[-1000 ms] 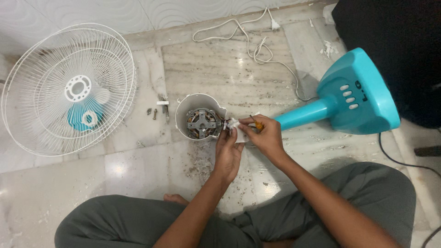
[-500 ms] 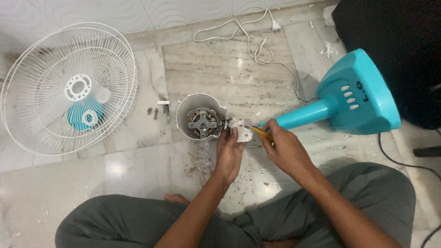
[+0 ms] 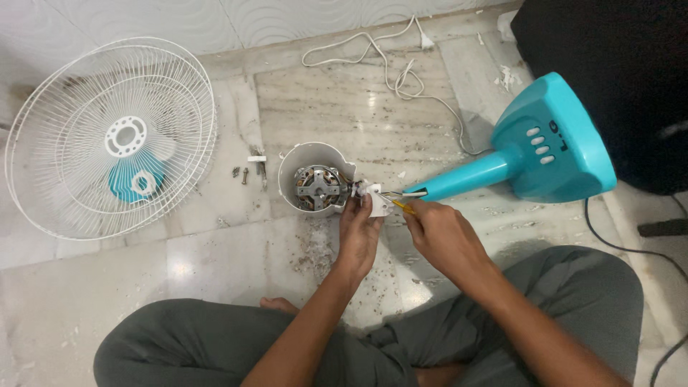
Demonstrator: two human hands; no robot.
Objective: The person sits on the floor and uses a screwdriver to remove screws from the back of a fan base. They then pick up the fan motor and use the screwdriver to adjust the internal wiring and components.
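A white fan motor housing with its bare motor showing lies on the marble floor. My left hand grips the small white neck piece at the housing's right side. My right hand holds a thin yellow-handled screwdriver with its tip at that white piece. Wires run from the piece into the teal fan stand, which lies tilted on the floor to the right.
White wire fan guards with a teal blade lie at the left. Small screws sit beside the housing. A white power cord coils at the back. A dark object stands at the right. Dirt flecks cover the floor.
My right hand has drawn back to the right from the white neck piece, so the yellow screwdriver now shows. The left hand stays on the piece.
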